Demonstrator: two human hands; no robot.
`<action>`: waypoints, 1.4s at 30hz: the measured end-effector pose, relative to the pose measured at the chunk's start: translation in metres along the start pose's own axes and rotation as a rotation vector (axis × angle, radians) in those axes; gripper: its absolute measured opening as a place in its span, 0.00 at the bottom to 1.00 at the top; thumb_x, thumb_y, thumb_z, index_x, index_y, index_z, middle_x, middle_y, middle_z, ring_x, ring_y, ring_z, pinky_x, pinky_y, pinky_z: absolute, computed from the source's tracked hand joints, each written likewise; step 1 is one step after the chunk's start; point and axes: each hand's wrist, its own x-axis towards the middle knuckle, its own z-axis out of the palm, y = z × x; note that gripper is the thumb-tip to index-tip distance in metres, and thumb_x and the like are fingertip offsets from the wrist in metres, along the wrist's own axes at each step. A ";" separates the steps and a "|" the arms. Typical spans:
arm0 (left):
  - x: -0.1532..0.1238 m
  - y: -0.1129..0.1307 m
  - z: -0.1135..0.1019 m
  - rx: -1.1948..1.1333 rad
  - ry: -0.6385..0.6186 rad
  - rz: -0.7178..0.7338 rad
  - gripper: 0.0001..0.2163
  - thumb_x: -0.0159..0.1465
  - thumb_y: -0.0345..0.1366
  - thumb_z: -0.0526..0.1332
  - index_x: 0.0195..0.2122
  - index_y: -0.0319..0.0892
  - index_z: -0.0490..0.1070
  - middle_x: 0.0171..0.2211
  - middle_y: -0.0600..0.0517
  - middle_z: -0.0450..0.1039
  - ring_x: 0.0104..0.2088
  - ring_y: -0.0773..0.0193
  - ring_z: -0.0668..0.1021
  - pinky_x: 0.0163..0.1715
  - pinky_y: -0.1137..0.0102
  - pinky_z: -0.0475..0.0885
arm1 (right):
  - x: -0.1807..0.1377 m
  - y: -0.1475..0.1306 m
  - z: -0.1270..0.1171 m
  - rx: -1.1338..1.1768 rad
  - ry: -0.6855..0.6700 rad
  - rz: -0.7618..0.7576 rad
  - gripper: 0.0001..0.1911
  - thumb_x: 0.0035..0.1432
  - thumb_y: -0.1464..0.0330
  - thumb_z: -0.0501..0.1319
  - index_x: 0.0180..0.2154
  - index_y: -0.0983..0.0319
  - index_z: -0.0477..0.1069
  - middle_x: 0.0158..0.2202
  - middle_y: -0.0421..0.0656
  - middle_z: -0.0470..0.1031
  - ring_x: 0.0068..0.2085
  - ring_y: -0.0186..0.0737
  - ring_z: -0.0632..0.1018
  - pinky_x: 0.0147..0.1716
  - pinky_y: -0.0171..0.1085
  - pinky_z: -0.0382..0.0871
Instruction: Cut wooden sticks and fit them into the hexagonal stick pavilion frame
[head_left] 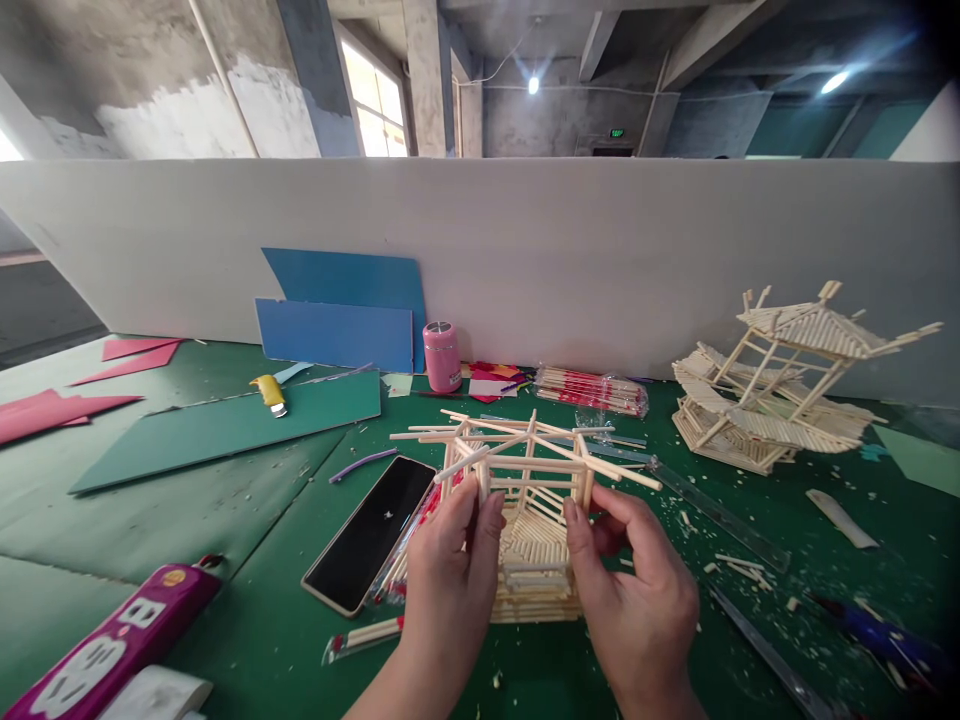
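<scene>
In the middle of the head view stands a stick-built pavilion model, an open frame of thin wooden sticks above a slatted base. My left hand pinches an upright at its near left corner between thumb and fingers. On the near right corner, my right hand grips another upright in the same way. Loose sticks jut outward from the top of the frame. My hands hide parts of the base. Close by on the left lie a black phone and plastic-wrapped sticks.
A finished-looking stick pavilion stands back right. A clear ruler, tweezers-like metal tool and scraps lie right. A pink can and stick packs line the back. A yellow cutter and purple case lie left.
</scene>
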 end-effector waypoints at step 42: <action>0.021 0.032 0.023 -0.210 -0.375 -0.101 0.16 0.62 0.41 0.53 0.21 0.39 0.68 0.15 0.57 0.60 0.17 0.70 0.63 0.18 0.75 0.58 | 0.016 0.045 -0.026 0.213 -0.248 0.376 0.10 0.55 0.63 0.55 0.34 0.62 0.69 0.27 0.41 0.73 0.24 0.36 0.71 0.25 0.34 0.65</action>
